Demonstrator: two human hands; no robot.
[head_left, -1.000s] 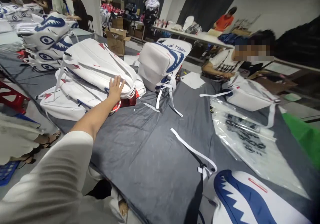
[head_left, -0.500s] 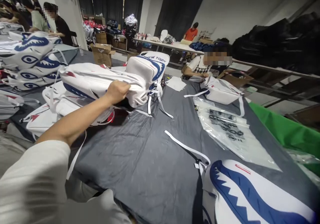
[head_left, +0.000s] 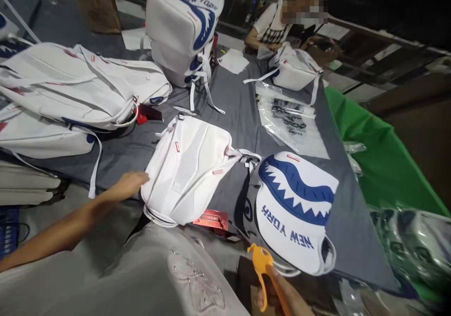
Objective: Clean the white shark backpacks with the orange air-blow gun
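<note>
A white backpack (head_left: 190, 170) lies strap side up at the near table edge, directly in front of me. My left hand (head_left: 131, 184) is closed on its left edge, fingertips partly hidden. Beside it, to the right, is another white backpack (head_left: 299, 198) with a blue jagged-tooth pattern and "NEW YORK" lettering. Low in the view, my right hand (head_left: 271, 297) is wrapped round an orange plastic hand tool (head_left: 262, 262), whose exact kind is unclear. The tool is just in front of the lettered backpack's near edge. A red tag (head_left: 212, 219) hangs by the strap-side-up backpack.
More white backpacks (head_left: 66, 85) are piled at the left. One backpack (head_left: 172, 29) stands upright at the back. Clear plastic bags (head_left: 292, 123) lie at right centre, near a green cloth (head_left: 384, 146). Across the table, a person (head_left: 271, 24) sits behind another backpack (head_left: 296, 69).
My left hand has brought a backpack from the left pile to the near table edge. My right hand with the orange tool has come into view. The camera now looks lower.
</note>
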